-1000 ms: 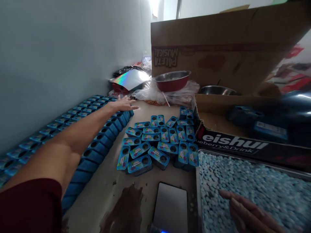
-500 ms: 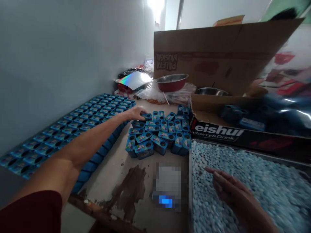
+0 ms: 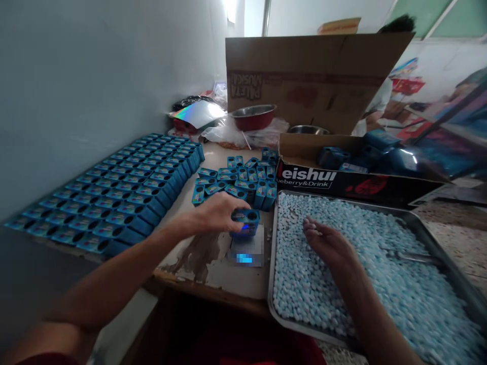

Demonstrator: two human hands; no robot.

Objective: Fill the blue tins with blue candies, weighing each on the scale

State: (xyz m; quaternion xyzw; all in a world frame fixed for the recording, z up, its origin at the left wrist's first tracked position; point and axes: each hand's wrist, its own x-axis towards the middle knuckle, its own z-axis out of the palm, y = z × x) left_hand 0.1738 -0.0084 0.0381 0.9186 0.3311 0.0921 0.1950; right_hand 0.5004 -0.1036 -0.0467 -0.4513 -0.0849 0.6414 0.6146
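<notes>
My left hand (image 3: 215,213) grips a small blue tin (image 3: 244,221) and sets it on a small scale (image 3: 245,248) near the table's front edge. My right hand (image 3: 329,246) rests with fingers bent on a mass of pale blue candies in a metal tray (image 3: 271,276) to the right; whether it holds any candy is hidden. A loose pile of the same blue tins (image 3: 238,182) lies behind the scale. Along the wall on the left, several rows of tins (image 3: 114,195) stand neatly packed.
An open cardboard box (image 3: 342,185) with blue tins in it sits behind the tray. A tall cardboard flap (image 3: 312,76), two metal bowls (image 3: 254,116) and plastic bags stand at the back. A metal scoop (image 3: 409,256) lies in the candies. The table's front edge (image 3: 213,294) is worn.
My left hand reached to the far tins, took one from the loose pile and drew it back onto the scale. My right hand slid forward over the candies. The view tilted down.
</notes>
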